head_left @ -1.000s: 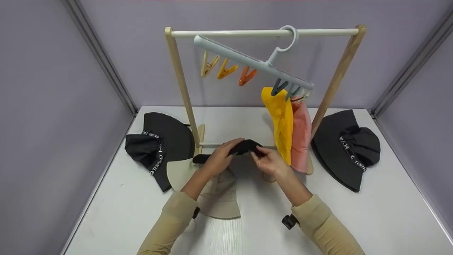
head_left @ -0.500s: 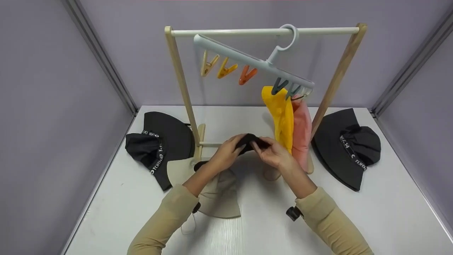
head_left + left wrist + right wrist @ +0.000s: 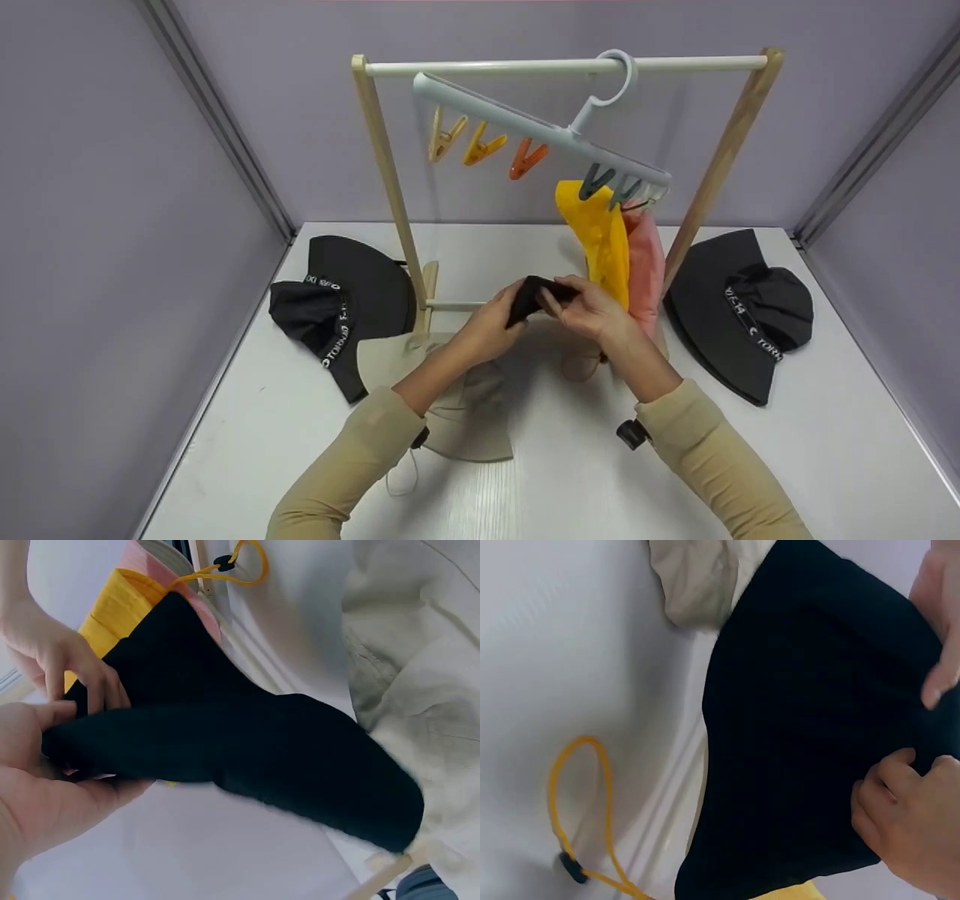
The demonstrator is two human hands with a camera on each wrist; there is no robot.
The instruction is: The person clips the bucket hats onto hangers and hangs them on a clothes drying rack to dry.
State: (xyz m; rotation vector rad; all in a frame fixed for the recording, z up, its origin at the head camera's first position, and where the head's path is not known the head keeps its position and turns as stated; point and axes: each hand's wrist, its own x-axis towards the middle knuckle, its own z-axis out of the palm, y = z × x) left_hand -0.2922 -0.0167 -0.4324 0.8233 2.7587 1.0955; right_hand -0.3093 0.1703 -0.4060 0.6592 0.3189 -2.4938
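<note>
Both hands grip a dark, folded fabric hat (image 3: 527, 298) in front of the rack, raised over the table. My left hand (image 3: 489, 328) holds its left side; in the left wrist view the thumb of the left hand (image 3: 37, 795) lies above the cloth and the fingers below. On the other side my right hand (image 3: 598, 311) pinches the edge with bent fingers, seen closer as the right hand (image 3: 911, 814) in its own wrist view. Below the left forearm lies a beige bucket hat (image 3: 472, 431), partly covered. Behind the right hand hang a yellow hat (image 3: 600, 232) and a pink hat (image 3: 645, 262).
A pale blue clip hanger (image 3: 510, 116) hangs tilted from the white rail (image 3: 487, 68) of a wooden rack. Its left clips (image 3: 484, 144) hold nothing. Black brimmed hats lie at the left (image 3: 367, 292) and right (image 3: 720, 315). A yellow cord (image 3: 604, 802) dangles near the right hand.
The hands have shifted slightly up and to the right with the dark hat. Its trailing left part no longer shows over the beige hat, and it looks more bunched between the hands.
</note>
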